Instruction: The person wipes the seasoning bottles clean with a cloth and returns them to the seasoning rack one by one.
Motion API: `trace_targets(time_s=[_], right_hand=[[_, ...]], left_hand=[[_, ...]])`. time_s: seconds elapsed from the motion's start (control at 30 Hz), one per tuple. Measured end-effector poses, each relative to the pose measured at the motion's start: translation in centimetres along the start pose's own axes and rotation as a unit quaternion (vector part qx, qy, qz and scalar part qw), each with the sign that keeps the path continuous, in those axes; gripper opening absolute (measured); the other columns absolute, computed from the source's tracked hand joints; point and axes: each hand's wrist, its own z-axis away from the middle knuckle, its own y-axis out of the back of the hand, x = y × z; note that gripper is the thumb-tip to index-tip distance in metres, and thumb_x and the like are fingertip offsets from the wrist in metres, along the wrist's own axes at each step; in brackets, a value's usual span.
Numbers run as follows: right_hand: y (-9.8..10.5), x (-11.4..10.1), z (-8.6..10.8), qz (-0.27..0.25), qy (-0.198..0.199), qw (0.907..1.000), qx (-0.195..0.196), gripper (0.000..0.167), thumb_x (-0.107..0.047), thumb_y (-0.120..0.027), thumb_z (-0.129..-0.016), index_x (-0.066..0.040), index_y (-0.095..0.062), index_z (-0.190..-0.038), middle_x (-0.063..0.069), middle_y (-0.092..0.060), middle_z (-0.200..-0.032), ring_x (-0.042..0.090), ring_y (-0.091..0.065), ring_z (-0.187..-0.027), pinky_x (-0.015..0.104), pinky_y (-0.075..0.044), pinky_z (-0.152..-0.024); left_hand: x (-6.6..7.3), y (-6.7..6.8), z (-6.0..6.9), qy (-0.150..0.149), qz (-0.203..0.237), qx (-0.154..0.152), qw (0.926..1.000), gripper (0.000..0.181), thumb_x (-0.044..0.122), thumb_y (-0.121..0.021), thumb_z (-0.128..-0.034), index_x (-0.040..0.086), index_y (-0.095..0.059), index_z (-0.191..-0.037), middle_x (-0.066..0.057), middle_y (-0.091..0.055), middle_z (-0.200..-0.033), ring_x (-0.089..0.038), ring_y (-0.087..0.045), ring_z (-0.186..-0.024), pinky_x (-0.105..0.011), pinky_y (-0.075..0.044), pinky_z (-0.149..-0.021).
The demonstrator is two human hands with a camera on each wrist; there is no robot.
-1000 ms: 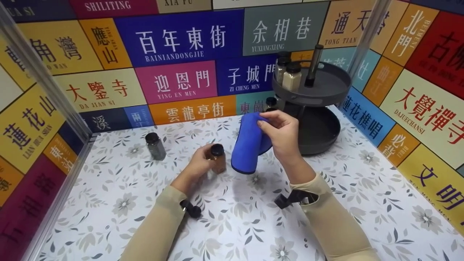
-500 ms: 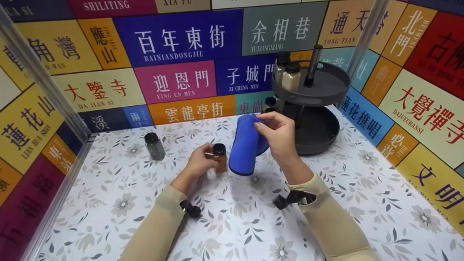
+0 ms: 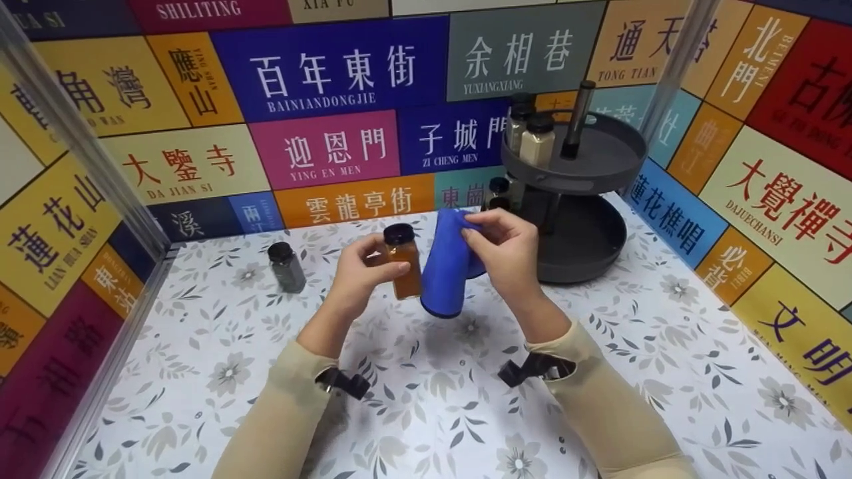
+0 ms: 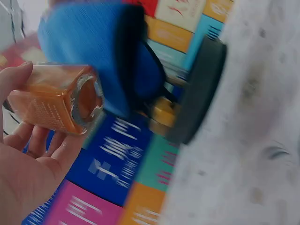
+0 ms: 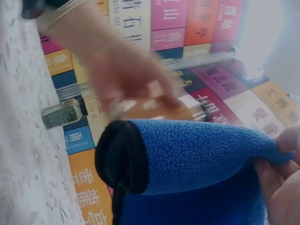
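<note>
In the head view, the left hand (image 3: pixel 356 273) holds a small glass jar (image 3: pixel 406 271) between thumb and fingers, its clear body filled with something orange-brown and topped by a black cap. The jar is nearly upright, leaning slightly, above the patterned counter (image 3: pixel 399 386). Just beside it hangs a blue cloth (image 3: pixel 444 269) with dark edging, folded over, its top corner pinched by the fingers of the right hand (image 3: pixel 511 249). A second, dark grey jar (image 3: pixel 287 269) stands to the left; a two-tier black tray (image 3: pixel 576 163) stands behind the right hand.

In the left wrist view, the jar shows flat sides, small print too blurred to read, and a round base ring; the fingers curl round it. The cloth is blurred there.

In the right wrist view, the cloth has a fuzzy looped pile and black binding, its fold forming an open tube. The orange jar is blurred and partly hidden behind it.
</note>
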Motion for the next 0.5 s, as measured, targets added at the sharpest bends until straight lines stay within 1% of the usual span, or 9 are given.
trace_targets(time_s=[0.07,0.1,0.2,0.27,0.33,0.4,0.5], right_hand=[[-0.5,-0.1,0.5,0.006,0.055,0.9984,-0.009,0.016,0.014,-0.075,-0.086,0.008,-0.078,-0.100,0.017,-0.078,-0.098,0.015,-0.078,-0.089,0.032,-0.066,-0.081],[-0.8,-0.1,0.8,0.011,0.087,0.9961,-0.013,0.016,0.015,-0.075,-0.086,0.008,-0.078,-0.099,0.018,-0.078,-0.097,0.014,-0.078,-0.088,0.031,-0.066,-0.079],[-1.7,-0.1,1.7,0.023,0.176,0.9835,-0.036,0.017,0.019,-0.075,-0.083,0.008,-0.078,-0.096,0.023,-0.078,-0.096,0.015,-0.078,-0.090,0.031,-0.066,-0.078],[-2.2,-0.1,2.2,0.046,0.218,0.9737,-0.047,0.018,0.017,-0.076,-0.083,0.005,-0.080,-0.095,0.020,-0.079,-0.094,0.017,-0.078,-0.090,0.029,-0.065,-0.078],[-2.7,-0.1,2.6,0.067,0.244,0.9654,-0.063,0.018,0.015,-0.077,-0.083,0.001,-0.081,-0.093,0.017,-0.080,-0.093,0.020,-0.078,-0.089,0.027,-0.065,-0.078],[-3.0,-0.2,2.9,0.093,0.262,0.9569,-0.083,0.019,0.013,-0.078,-0.083,-0.002,-0.082,-0.092,0.013,-0.081,-0.092,0.022,-0.078,-0.088,0.024,-0.064,-0.078],[-3.1,-0.3,3.1,0.108,0.266,0.9496,-0.126,0.020,0.011,-0.078,-0.082,-0.006,-0.083,-0.092,0.010,-0.081,-0.092,0.022,-0.079,-0.085,0.024,-0.064,-0.074]], left_hand=[[1.3,-0.4,0.6,-0.009,0.000,-0.023,0.9997,0.035,0.004,-0.084,-0.0825,0.001,-0.075,-0.117,-0.005,-0.072,-0.097,-0.018,-0.073,-0.088,-0.029,-0.062,-0.082],[1.8,-0.5,0.8,-0.011,-0.001,-0.036,0.9993,0.037,0.005,-0.083,-0.0841,0.000,-0.075,-0.120,-0.005,-0.074,-0.099,-0.018,-0.074,-0.089,-0.030,-0.063,-0.082],[2.5,-1.1,1.3,-0.010,-0.003,-0.070,0.9975,0.038,0.007,-0.080,-0.0889,-0.004,-0.073,-0.125,-0.006,-0.076,-0.102,-0.019,-0.078,-0.091,-0.035,-0.066,-0.081],[2.6,-1.3,1.4,-0.012,-0.008,-0.078,0.9969,0.037,0.007,-0.079,-0.0911,-0.004,-0.073,-0.126,-0.005,-0.078,-0.102,-0.018,-0.077,-0.090,-0.036,-0.066,-0.079],[2.8,-1.3,1.4,-0.017,-0.014,-0.068,0.9974,0.034,0.007,-0.078,-0.0922,-0.005,-0.073,-0.123,-0.004,-0.078,-0.098,-0.016,-0.076,-0.087,-0.035,-0.066,-0.077],[3.1,-1.1,1.4,-0.019,-0.016,-0.042,0.9988,0.031,0.007,-0.078,-0.0925,-0.004,-0.075,-0.121,-0.004,-0.078,-0.096,-0.016,-0.074,-0.085,-0.032,-0.065,-0.075],[3.6,-0.7,1.4,-0.017,-0.004,-0.001,0.9998,0.031,0.008,-0.076,-0.0934,-0.005,-0.074,-0.121,-0.005,-0.076,-0.095,-0.016,-0.072,-0.085,-0.030,-0.065,-0.073]])
